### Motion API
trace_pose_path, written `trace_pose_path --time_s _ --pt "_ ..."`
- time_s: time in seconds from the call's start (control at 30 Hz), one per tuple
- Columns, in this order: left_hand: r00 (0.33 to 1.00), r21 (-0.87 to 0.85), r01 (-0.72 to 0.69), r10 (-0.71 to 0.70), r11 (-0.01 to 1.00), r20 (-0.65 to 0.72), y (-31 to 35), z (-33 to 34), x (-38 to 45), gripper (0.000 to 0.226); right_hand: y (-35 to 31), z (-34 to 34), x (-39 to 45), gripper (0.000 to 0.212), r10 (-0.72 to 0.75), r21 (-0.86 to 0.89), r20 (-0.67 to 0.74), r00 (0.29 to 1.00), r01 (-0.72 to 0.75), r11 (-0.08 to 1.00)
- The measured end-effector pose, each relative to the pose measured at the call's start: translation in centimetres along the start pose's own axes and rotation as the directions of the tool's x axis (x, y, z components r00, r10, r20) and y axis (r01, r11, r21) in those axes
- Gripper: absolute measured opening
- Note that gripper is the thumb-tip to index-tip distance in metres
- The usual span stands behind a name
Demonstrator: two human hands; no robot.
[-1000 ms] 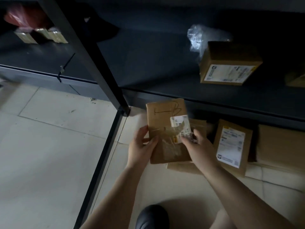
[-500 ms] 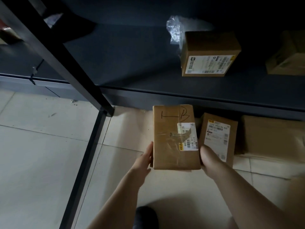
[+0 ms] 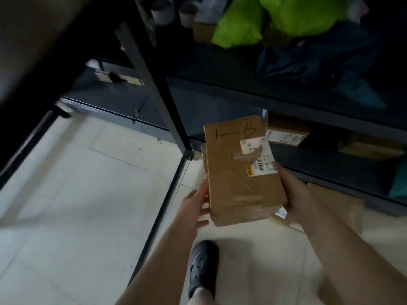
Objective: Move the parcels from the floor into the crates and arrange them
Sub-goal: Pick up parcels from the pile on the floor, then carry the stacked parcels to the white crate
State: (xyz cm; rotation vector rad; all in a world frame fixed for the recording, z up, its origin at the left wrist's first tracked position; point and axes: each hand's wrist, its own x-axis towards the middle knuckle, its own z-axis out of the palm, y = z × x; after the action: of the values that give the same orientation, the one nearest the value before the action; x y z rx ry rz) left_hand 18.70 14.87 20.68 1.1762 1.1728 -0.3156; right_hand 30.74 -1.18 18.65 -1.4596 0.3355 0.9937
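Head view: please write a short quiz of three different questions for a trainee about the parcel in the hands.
1. True or false: the brown parcel lies flat on the floor.
2. Which letter is handwritten near its top edge? A) K B) B C) M
3. Fill in: the left hand and the right hand hold the parcel by its two ______.

Key: 1 false, it is held in the air; 2 B; 3 sides.
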Motion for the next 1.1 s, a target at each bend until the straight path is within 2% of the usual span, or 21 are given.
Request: trace_pose_path --time_s 0.07,0.13,0.23,0.3,0.33,0.4,0.5,0.6,0.73,0.9,1.1 --pt "1.000 0.017 -0.012 0.012 1.000 -0.027 3.3 -1.2 -8.1 0.059 -4.6 1.2 -7.2 0.037 0.012 0.045 -0.024 1.000 -0.011 0.999" --pt "0.997 0.022 -0.055 0.056 0.998 -0.047 6.7 -2.6 -16.6 0.064 -9.4 2.7 -15.1 0.030 0.000 0.024 0.000 1.000 0.000 1.000" --pt "0.987 0.027 -0.135 0.137 0.990 -0.085 11.1 -5.0 -28.4 0.066 -15.8 4.9 -26.2 0.029 -0.077 0.004 0.093 0.993 0.077 0.997" --pt "0.975 0.014 -0.184 0.184 0.983 -0.123 13.4 -6.3 -35.7 0.070 -19.8 6.8 -33.2 0.046 -0.091 0.001 0.178 0.980 0.093 0.996" --pt "0.970 -0.001 -0.200 0.198 0.980 -0.138 14.3 -7.0 -38.8 0.071 -21.5 7.5 -36.2 0.044 -0.116 0.005 0.209 0.971 0.118 0.993" --pt "0.959 0.001 -0.229 0.226 0.973 -0.170 15.9 -8.4 -44.4 0.071 -24.3 9.2 -41.8 0.027 -0.174 0.024 0.247 0.953 0.174 0.985" --pt "0.945 -0.033 -0.264 0.252 0.964 -0.207 17.5 -10.8 -51.5 0.073 -27.4 12.0 -47.8 0.029 -0.251 -0.017 0.307 0.918 0.269 0.963" --pt "0.906 -0.053 -0.353 0.327 0.934 -0.268 18.2 -13.7 -56.7 0.063 -28.9 15.3 -52.4 0.032 -0.319 -0.060 0.308 0.896 0.353 0.934" --pt "0.866 -0.091 -0.419 0.367 0.904 -0.339 16.9 -18.4 -62.4 0.053 -28.8 20.3 -57.1 0.035 -0.359 -0.111 0.404 0.841 0.435 0.893" --pt "0.823 -0.096 -0.470 0.396 0.878 -0.406 13.3 -25.1 -67.0 0.068 -26.4 27.1 -60.9 0.031 -0.345 -0.116 0.520 0.781 0.465 0.878" --pt "0.771 -0.124 -0.519 0.400 0.846 -0.496 8.3 -33.9 -70.2 0.052 -22.4 36.5 -64.6 0.074 -0.259 -0.169 0.575 0.776 0.422 0.891"
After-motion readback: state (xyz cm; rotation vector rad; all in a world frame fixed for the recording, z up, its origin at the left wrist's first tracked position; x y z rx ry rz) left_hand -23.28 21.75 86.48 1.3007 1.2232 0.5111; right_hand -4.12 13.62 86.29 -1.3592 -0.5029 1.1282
